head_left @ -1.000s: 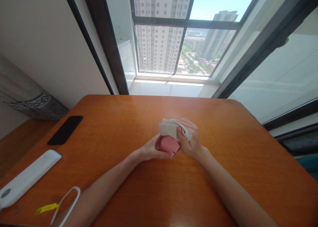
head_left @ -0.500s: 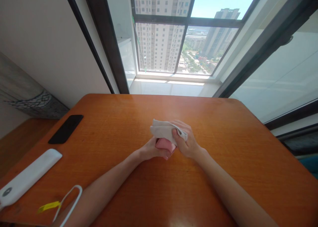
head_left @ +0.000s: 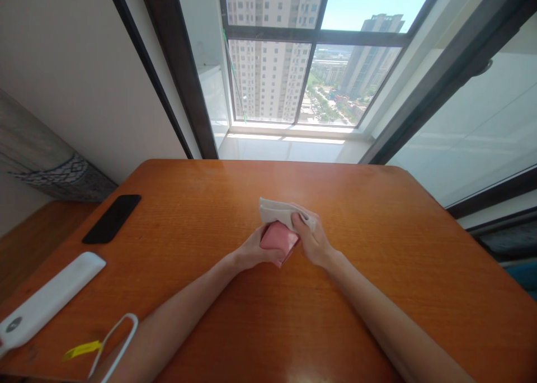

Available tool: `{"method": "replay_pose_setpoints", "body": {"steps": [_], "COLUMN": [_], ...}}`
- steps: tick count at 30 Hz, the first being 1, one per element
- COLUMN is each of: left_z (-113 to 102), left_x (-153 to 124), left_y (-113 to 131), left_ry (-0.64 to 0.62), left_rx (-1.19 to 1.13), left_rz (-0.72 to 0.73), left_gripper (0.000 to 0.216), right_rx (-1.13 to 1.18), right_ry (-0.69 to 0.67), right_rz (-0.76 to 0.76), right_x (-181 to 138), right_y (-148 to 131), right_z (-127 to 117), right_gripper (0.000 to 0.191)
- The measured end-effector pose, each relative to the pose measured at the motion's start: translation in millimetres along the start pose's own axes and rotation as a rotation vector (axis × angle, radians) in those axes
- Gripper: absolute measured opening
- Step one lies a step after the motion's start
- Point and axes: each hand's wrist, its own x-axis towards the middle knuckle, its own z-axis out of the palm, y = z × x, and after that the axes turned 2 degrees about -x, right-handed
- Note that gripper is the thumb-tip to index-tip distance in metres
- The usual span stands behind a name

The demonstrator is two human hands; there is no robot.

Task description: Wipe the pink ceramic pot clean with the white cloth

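Observation:
Over the middle of the orange wooden table point(head_left: 377, 293), both my hands meet around a small pink wallet-like object point(head_left: 278, 239). My left hand point(head_left: 251, 251) grips it from below and the left, fingers curled round it. My right hand point(head_left: 312, 241) pinches a folded white cloth point(head_left: 279, 212) against the top of the pink object, thumb on top. The cloth covers the object's far edge.
A black phone point(head_left: 111, 218) lies flat near the table's left edge. A long white device point(head_left: 48, 297) rests at the front left, with a white cord loop point(head_left: 115, 338) and a yellow tag point(head_left: 81, 350) beside it. Large windows stand beyond the far edge.
The white cloth has shifted left and then back across the top of the pink object, and now sits lower and flatter on it. My hands have stayed in the same spot.

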Motion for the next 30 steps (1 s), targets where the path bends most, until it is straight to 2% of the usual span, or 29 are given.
{"method": "replay_pose_setpoints", "body": {"steps": [3,6,11,13,15,20,22,25,28,30], "left_z": [0.9,5.1,22.2,25.4,23.1,6.2,2.6,2.7,3.9,3.2], "left_x": [1.1,-2.1,-21.4,-25.2,-22.1,0.5,4.8,3.1,-0.5,-1.0], "left_y": [1.0,-0.6,-11.1,-14.0,-14.5,-10.0,-8.2,-6.7,-6.0,-5.1], "left_ry": [-0.016,0.142,0.465,0.494,0.462,0.257,0.117,-0.052,-0.041,-0.023], "left_rx": [0.09,0.142,0.168,0.17,0.169,0.152,0.118,0.019,-0.066,-0.062], "left_rz": [-0.028,0.01,0.089,0.096,0.09,0.063,0.03,-0.057,-0.125,-0.119], "left_gripper": [0.051,0.038,0.029,0.029,0.028,0.041,0.043,0.048,0.072,0.089], "right_rx": [-0.259,-0.49,-0.644,-0.641,-0.629,-0.496,-0.39,-0.194,0.042,0.176], "right_ry": [-0.123,-0.192,-0.256,-0.265,-0.273,-0.205,-0.148,-0.062,0.044,0.156], "right_rz": [-0.316,-0.5,-0.627,-0.637,-0.629,-0.494,-0.393,-0.187,0.097,0.254], "right_x": [3.9,3.6,-0.8,-1.2,-0.5,3.4,4.7,3.9,-0.3,-3.4], "right_y": [-22.5,-33.8,-42.0,-43.1,-42.1,-35.5,-32.7,-24.3,-5.1,12.9], "right_z": [0.6,8.1,16.9,16.9,15.6,10.0,7.3,4.5,5.6,8.8], "right_gripper": [0.037,0.033,0.036,0.036,0.035,0.029,0.028,0.038,0.046,0.049]}}
